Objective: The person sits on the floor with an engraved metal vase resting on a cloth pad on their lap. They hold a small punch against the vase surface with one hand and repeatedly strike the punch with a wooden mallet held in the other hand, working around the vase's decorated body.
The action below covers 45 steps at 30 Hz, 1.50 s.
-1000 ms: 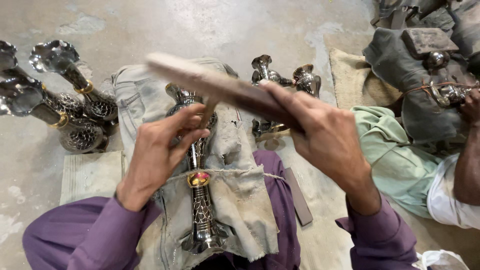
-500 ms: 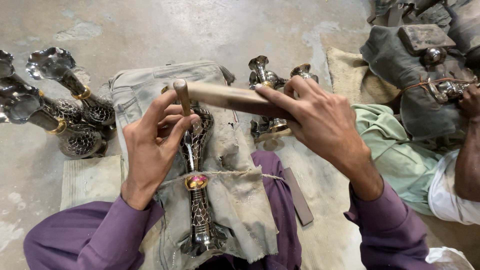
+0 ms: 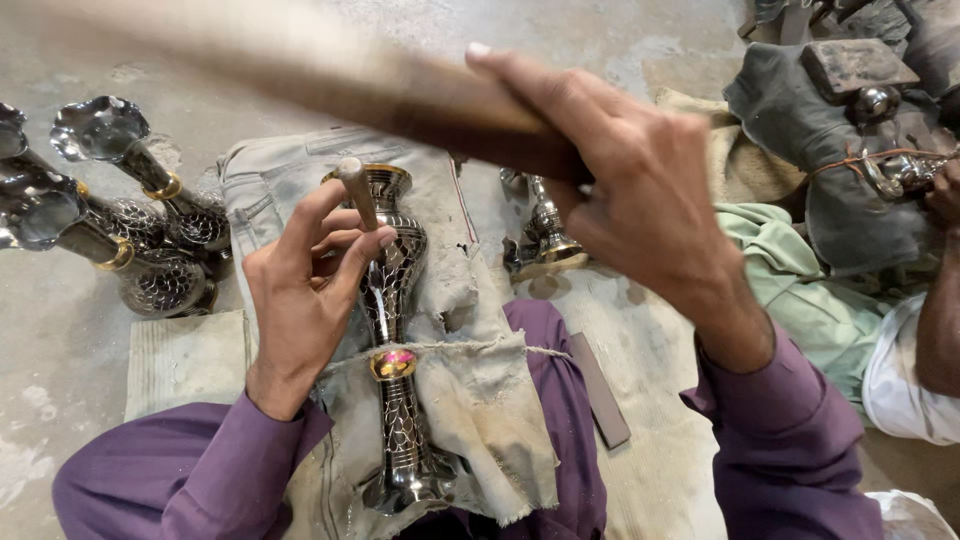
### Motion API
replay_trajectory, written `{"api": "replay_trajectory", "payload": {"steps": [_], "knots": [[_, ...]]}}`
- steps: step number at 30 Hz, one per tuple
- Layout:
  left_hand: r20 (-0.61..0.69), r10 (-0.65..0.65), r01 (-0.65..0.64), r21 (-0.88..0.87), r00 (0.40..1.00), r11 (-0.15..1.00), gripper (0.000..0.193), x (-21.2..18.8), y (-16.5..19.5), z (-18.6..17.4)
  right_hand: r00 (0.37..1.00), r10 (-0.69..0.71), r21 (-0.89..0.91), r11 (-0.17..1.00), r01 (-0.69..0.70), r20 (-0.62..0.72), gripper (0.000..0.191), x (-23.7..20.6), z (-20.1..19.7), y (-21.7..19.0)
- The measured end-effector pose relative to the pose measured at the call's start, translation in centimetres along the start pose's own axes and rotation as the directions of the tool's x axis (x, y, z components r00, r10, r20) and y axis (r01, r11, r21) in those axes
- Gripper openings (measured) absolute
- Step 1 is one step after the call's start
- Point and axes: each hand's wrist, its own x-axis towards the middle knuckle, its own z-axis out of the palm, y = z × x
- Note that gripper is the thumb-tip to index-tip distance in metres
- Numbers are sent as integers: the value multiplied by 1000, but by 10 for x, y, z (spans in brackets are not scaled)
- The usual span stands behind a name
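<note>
Vase [image 3: 392,300]: a tall dark metal vase with a scratched pattern and a gold ring, lying on the person's lap, mouth pointing away.
Cloth [image 3: 470,400]: a dirty pale cloth under the vase, tied down with a string.
Stick [image 3: 400,95]: a thick wooden stick, blurry, high above the vase.
Right hand [image 3: 640,200]: wrapped tight around the stick, up and to the right of the vase.
Left hand [image 3: 305,285]: just left of the vase, fingers pinching a small punch.
Punch [image 3: 358,190]: its tip is by the vase's round belly.
Other vases [image 3: 120,230]: shiny ones on the floor, off to the left.
</note>
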Motion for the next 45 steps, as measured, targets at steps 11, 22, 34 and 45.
{"api": "replay_trajectory", "payload": {"steps": [11, 22, 34, 45], "knots": [[57, 28, -28, 6, 998, 1000, 41, 4, 5, -2, 995, 97, 176, 980, -90, -32, 63, -4, -2, -5], [151, 79, -88, 49, 985, 995, 40, 10, 11, -7, 981, 164, 17, 986, -166, 103, 50, -26, 2, 9], [449, 102, -197, 170, 888, 965, 43, 40, 8, -13, 941, 338, 122, 934, -335, -3, 53, -93, 45, 12], [566, 149, -224, 64, 811, 973, 48, 59, 16, -17, 816, 569, 449, 707, -547, 99, 54, -133, 67, 3]]}}
